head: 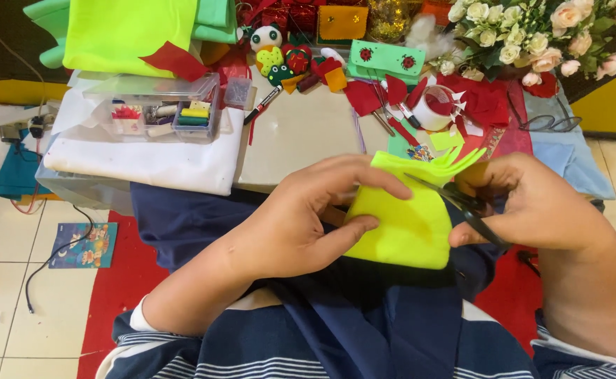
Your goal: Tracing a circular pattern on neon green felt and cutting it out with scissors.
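The left hand [301, 224] pinches a soft neon-yellow felt piece [403, 224] over the lap, below the surface [301, 140]. The right hand [540, 203] is closed on dark scissors [459, 203], their blades at the fringed top edge. A clear plastic box [160, 105] sits on white cloth.

The person wears a navy top with thin white stripes across the lower body and sleeves. The left hand [290, 224] and right hand [540, 207] are bare, with forearms uncovered below short sleeves edged in white.

Two hands are shown, left hand [301, 224] and right hand [533, 207]. One yellow felt piece [403, 228] and one pair of scissors [462, 207] are held between them.
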